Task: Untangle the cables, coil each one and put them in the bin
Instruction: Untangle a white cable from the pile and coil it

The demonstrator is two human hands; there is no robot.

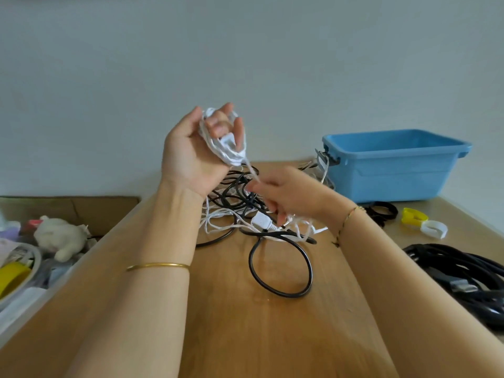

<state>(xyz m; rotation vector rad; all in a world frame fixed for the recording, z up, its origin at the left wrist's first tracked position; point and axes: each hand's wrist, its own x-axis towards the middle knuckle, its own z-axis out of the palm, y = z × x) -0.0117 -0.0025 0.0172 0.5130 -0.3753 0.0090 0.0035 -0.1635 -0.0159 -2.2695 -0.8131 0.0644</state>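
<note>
My left hand (191, 154) is raised above the table, palm toward me, and grips a coil of white cable (231, 148) wound round its fingers. A strand runs down from the coil to my right hand (283, 196), which pinches it just above a tangle of black and white cables (242, 211) on the wooden table (223, 323). A white plug (261, 221) lies in the tangle. One black cable makes a wide loop (281, 268) toward me. The blue bin (395, 165) stands at the back right; its inside is hidden.
A heap of thick black cable (463, 279) lies at the right edge. Yellow (411, 216) and white (433, 229) strap rolls and a black strap (381, 210) lie in front of the bin. Left of the table, a box holds a soft toy (61, 238) and clutter.
</note>
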